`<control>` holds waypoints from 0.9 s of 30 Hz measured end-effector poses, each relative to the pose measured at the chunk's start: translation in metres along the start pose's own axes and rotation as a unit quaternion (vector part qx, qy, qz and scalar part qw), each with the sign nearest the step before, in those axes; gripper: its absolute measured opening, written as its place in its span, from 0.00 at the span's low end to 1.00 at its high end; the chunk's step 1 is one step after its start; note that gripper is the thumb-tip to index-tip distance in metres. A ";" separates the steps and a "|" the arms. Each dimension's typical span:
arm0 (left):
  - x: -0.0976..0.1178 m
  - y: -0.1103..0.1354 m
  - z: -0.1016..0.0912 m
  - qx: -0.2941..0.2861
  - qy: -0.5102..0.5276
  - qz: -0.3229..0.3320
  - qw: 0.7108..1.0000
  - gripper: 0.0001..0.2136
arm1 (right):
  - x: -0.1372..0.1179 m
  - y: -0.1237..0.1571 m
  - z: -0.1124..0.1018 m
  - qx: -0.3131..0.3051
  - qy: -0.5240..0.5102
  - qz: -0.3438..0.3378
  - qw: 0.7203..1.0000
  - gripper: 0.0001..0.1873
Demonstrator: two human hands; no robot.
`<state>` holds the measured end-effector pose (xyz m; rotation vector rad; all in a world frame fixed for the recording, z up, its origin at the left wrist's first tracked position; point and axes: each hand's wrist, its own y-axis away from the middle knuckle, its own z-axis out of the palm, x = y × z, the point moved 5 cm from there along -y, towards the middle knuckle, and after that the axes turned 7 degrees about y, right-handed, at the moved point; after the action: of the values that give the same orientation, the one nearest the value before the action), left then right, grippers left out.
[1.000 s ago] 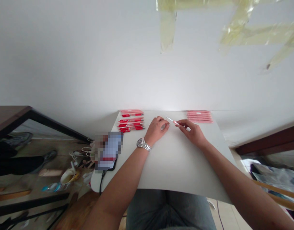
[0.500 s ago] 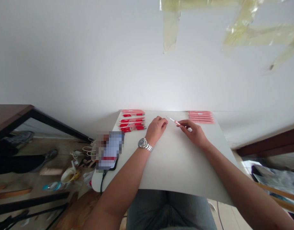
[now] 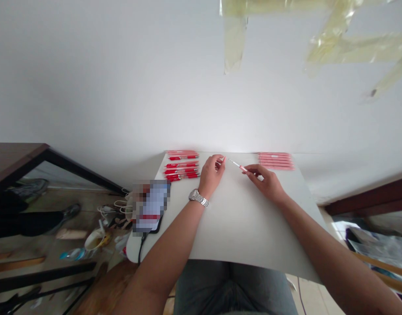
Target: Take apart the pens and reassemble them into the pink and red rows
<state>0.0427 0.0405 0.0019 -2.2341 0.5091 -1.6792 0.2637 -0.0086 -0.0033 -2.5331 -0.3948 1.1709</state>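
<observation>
Board (image 3: pixel 243 227) fills the middle of my view, with red pens (image 3: pixel 182 166) in rows at its upper left, pale pink packets (image 3: pixel 275 160) at its upper right and a blurred phone (image 3: pixel 151 205) at its left edge. Right hand (image 3: pixel 264 183) pinches a thin pen (image 3: pixel 236 164) between thumb and fingers, tip pointing left; I'd keep that pinch steady. Left hand (image 3: pixel 212 175) curls just beside the tip; whether it holds anything, I cannot tell.

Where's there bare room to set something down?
The widest free patch is the white tabletop, just below the left hand and right hand. It's crowded at the far left, with red pens and the phone.
</observation>
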 end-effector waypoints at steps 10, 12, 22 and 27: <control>-0.009 -0.006 0.003 0.030 0.296 -0.101 0.949 0.20 | 0.000 0.000 0.000 -0.007 -0.013 -0.005 1.000 0.12; -0.011 -0.006 0.003 0.054 0.347 -0.115 0.929 0.21 | 0.000 -0.001 0.001 -0.009 -0.014 -0.009 1.000 0.13; -0.018 -0.006 0.005 0.095 0.457 -0.172 0.868 0.20 | 0.000 -0.001 0.004 -0.024 -0.009 -0.003 1.000 0.13; -0.018 -0.006 0.007 0.091 0.464 -0.171 0.864 0.19 | 0.002 0.000 0.004 -0.028 -0.002 0.001 1.000 0.13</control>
<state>0.0451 0.0544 -0.0125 -1.2967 0.1130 -2.8189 0.2619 -0.0068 -0.0071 -2.5807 -0.4312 1.1808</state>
